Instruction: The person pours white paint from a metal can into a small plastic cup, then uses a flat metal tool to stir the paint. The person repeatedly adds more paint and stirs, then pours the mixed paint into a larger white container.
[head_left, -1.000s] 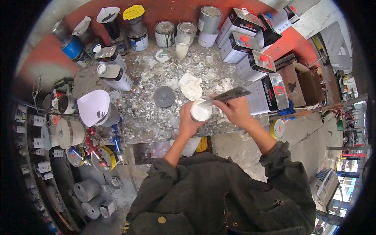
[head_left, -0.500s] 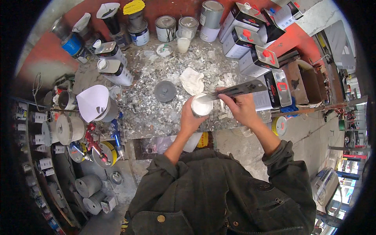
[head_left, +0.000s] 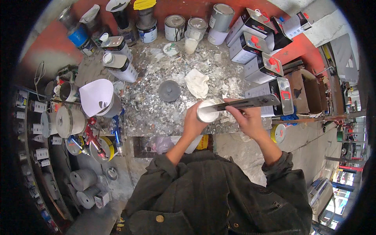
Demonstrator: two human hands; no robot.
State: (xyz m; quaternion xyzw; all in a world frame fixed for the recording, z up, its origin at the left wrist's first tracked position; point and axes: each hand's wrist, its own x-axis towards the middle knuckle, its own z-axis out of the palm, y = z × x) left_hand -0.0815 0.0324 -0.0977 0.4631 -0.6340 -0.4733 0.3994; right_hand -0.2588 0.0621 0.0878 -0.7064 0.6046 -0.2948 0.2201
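My left hand (head_left: 192, 120) is wrapped round a small cup (head_left: 208, 112) of white, paint-like liquid, held over the near edge of the workbench. In my right hand (head_left: 248, 120) is a long, flat, dark metal mixing stick (head_left: 254, 102), pinched between thumb and fingers. Its whitened lower end reaches into the cup, while the upper end points right toward the tins. Just beyond the cup lies a crumpled white cloth (head_left: 196, 83). A round grey lid (head_left: 169, 91) rests on the bench to its left.
Paint-spattered workbench (head_left: 150, 74). Paint cans (head_left: 174, 28) and a translucent cup (head_left: 191, 45) line its back. Rectangular solvent tins (head_left: 248, 47) stand at right, others (head_left: 120, 67) at left. Near the left edge are a white paper strainer (head_left: 96, 97) and spray guns (head_left: 94, 137).
The mixing stick has swung to a flatter angle, its upper end lower and further right. The cup has shifted slightly right in view, along with the bench scene.
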